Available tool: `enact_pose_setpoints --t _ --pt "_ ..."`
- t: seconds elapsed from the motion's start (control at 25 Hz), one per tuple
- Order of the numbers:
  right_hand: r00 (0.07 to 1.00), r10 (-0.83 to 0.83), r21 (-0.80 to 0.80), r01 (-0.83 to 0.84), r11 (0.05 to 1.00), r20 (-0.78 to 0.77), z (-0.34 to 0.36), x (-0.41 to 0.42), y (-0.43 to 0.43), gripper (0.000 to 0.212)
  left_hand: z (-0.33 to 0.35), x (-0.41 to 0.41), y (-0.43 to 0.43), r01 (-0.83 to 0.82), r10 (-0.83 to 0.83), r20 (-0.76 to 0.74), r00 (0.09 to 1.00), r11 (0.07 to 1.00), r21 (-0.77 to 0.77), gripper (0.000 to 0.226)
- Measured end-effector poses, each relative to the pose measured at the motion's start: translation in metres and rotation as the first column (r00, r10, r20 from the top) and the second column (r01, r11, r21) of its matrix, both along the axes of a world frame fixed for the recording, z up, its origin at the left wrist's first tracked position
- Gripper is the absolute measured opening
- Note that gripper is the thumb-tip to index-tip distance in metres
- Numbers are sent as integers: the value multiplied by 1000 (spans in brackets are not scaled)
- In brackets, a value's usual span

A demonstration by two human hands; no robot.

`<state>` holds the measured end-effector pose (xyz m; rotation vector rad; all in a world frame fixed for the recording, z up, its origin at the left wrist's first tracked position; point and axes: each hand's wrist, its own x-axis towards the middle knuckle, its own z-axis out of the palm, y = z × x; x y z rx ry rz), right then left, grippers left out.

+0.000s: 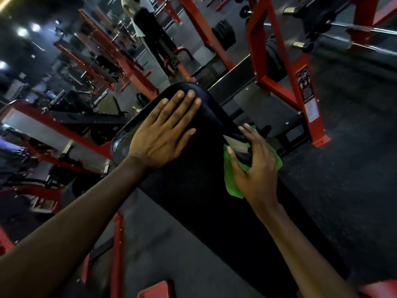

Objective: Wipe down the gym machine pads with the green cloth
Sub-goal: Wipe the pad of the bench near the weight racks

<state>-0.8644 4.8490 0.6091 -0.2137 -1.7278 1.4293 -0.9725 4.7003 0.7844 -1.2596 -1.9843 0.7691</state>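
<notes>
Green cloth [231, 179] lies against the right edge of the black pad [193, 179], pressed there by my right grip [255, 166], fingers spread, which hides most of it. My left grip [163, 134] rests flat on the pad top, fingers straight. Red frames [279, 82] stand on either side, with a blurred person [148, 35] beyond. Pad's near end runs out of view.

Long black bench [193, 190], glossy, running from the near edge up to a rounded far end, with dark floor [343, 168] on both sides. On the far end, palm down and flat: left hand [163, 134], fingers straight, tips close to the far edge. At the right edge, a little nearer — cloth [231, 181], green, draped over the side and pressed there under right hand [255, 168], fingers spread.
</notes>
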Motion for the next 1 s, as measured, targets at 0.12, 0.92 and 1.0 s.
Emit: enact_pose_setpoints --t 0.12,0.92,1.0 --pt "999 -36 -49 37 998 5 -18 12 0 47 0 0 0 9 -9 12 1000 1000 -25 60" --pt "995 -92 -98 94 991 24 43 -26 11 41 -1 0 -1 8 -7 44 999 1000 -24 66" --pt "998 -56 -39 56 998 5 61 -38 13 44 -1 0 -1 9 -7 40 999 999 -34 65"
